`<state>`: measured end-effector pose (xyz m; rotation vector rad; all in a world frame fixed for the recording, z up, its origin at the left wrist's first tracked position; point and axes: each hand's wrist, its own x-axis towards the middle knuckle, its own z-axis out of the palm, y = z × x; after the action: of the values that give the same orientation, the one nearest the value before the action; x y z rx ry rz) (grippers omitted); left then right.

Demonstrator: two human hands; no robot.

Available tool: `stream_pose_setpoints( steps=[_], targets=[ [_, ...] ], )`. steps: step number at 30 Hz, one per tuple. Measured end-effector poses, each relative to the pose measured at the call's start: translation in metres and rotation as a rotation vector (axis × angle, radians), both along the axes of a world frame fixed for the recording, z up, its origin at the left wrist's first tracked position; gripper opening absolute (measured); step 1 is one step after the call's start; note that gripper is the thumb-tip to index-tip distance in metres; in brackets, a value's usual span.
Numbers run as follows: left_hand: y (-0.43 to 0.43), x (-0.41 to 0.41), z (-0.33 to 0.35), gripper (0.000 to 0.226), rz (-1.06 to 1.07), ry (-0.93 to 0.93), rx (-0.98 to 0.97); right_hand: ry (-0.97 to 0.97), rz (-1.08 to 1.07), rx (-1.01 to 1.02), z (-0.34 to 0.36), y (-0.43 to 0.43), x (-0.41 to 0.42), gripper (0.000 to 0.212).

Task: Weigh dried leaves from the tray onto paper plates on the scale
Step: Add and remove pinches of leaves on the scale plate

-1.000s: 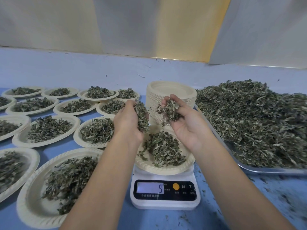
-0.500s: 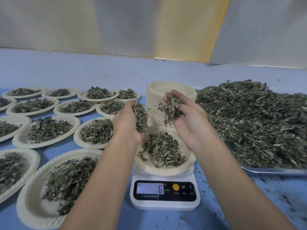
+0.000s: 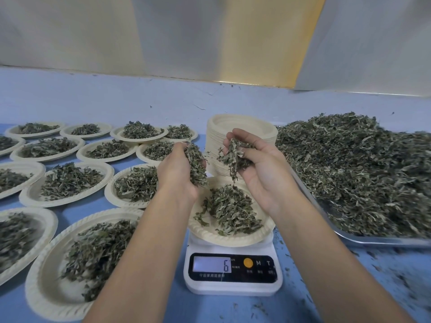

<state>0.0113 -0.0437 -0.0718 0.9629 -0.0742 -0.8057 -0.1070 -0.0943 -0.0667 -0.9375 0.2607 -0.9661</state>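
Grey-green dried leaves [image 3: 229, 210], crumpled and curly, lie in a loose mound on a cream paper plate [image 3: 219, 237] with a ribbed rim. The plate sits on a white plastic scale [image 3: 233, 287] at 6 o'clock in view; the display reads 6.

Right hand [image 3: 263, 169] is over the plate's 1 o'clock edge, palm up. Its fingers [image 3: 242, 137] cup a clump of leaves, shreds dangling.

Left hand [image 3: 178, 173] is over the 10 o'clock edge, fingers curled round another clump.

Stack of bare plates [image 3: 242, 127] at 12 o'clock behind the scale. Metal tray [image 3: 373, 240] at 3 o'clock, heaped with the same brittle leaf. Filled plates [image 3: 70, 202] spread over the blue bench [image 3: 233, 308], 8 to 11 o'clock.
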Motion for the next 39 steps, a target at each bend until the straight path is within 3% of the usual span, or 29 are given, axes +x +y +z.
stream_pose_setpoints(
  steps=[13, 24, 39],
  targets=[
    [0.0017, 0.0033, 0.0003, 0.021, 0.018, 0.028, 0.011, 0.23, -0.053, -0.203, -0.0097, -0.0019, 0.0039, 0.042],
    [-0.0008, 0.0066, -0.0026, 0.021, 0.007, 0.024, 0.028, 0.392, -0.124, -0.312, -0.0075, 0.0007, -0.0005, 0.024],
    [-0.0022, 0.0071, -0.0038, 0.021, 0.0, 0.038, -0.006, 0.311, -0.106, -0.283, -0.0063, 0.0021, 0.0002, 0.026]
  ],
)
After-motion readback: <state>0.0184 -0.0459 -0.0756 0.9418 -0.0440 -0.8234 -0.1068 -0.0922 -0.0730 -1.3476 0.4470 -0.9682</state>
